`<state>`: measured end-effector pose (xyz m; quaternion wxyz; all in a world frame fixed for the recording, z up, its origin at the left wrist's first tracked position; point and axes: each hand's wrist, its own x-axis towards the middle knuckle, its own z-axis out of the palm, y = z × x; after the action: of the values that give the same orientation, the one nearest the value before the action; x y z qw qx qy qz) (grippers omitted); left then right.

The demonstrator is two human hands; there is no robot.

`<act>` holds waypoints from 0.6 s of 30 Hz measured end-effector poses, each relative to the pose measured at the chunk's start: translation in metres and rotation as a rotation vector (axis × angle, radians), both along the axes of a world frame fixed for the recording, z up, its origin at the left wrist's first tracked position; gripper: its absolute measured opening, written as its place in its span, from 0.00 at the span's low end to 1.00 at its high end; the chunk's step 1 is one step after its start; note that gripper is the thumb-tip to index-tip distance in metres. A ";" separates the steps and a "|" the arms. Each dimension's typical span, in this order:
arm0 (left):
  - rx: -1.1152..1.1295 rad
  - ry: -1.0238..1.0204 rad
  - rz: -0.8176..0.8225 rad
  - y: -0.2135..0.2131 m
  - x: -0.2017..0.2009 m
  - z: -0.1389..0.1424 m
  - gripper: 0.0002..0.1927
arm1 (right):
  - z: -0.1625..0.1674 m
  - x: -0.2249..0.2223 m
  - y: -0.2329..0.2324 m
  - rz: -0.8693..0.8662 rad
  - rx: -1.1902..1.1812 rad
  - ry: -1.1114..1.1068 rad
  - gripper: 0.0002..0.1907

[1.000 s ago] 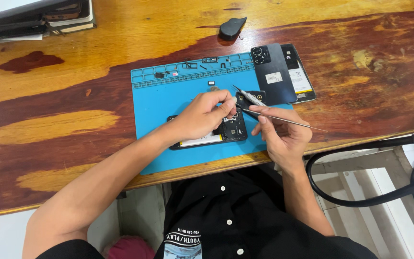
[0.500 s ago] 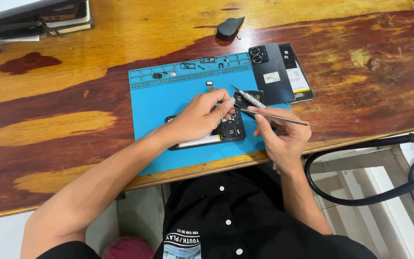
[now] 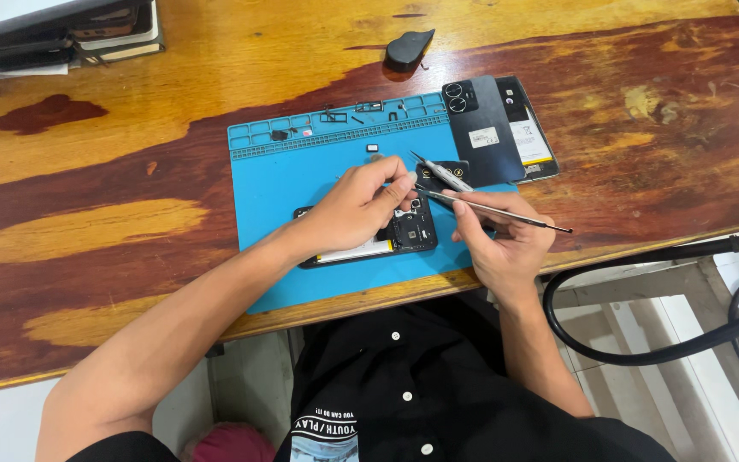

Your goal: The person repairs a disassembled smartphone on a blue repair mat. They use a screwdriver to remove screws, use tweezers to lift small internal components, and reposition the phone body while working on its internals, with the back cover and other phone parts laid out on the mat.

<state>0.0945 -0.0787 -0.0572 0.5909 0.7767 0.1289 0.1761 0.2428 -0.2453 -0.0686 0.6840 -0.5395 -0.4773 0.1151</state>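
Two hands: both over the opened phone [image 3: 404, 233], which lies flat on the blue mat [image 3: 301, 184], near the mat's front edge.
Phone: back off, dark internals showing; a pale strip shows at its lower left.
Left hand [image 3: 357, 205]: rests on the phone's middle, fingers curled, grip pinched at the fingertips; what it pinches is too small to tell.
Right hand [image 3: 498, 244]: just right of the phone, grip pinching thin metal tweezers [image 3: 493, 210]; tips point left toward the left hand's fingertips.
Second tool [image 3: 442, 174]: slim, silvery, just behind the tweezers, angled over the mat's right edge.
Back cover [image 3: 481, 128]: dark, camera rings at top, at the mat's rear right corner, partly on the wooden counter [image 3: 130, 171].
Small parts [image 3: 344, 115]: in the tray slots along the mat's rear edge.
Black wedge-shaped item [image 3: 408, 47]: on the counter, well behind the mat.
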 end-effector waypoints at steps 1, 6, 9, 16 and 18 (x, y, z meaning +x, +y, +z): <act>0.007 -0.007 -0.001 0.000 0.000 0.000 0.14 | 0.000 0.000 0.000 0.006 0.001 0.005 0.05; 0.163 -0.184 -0.016 -0.001 -0.001 0.001 0.15 | 0.002 -0.001 0.000 0.001 -0.024 -0.001 0.05; 0.161 -0.048 0.032 -0.002 -0.001 0.005 0.12 | 0.006 0.000 0.000 -0.023 -0.032 -0.043 0.05; 0.614 -0.218 0.063 0.001 -0.007 0.014 0.06 | 0.008 -0.003 0.001 -0.041 -0.035 -0.071 0.04; 0.659 -0.186 0.086 0.001 -0.008 0.016 0.06 | 0.008 -0.003 0.003 -0.054 -0.052 -0.086 0.05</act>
<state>0.0865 -0.0781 -0.0412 0.3095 0.9003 0.0434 0.3030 0.2403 -0.2425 -0.0606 0.6514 -0.5742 -0.4886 0.0856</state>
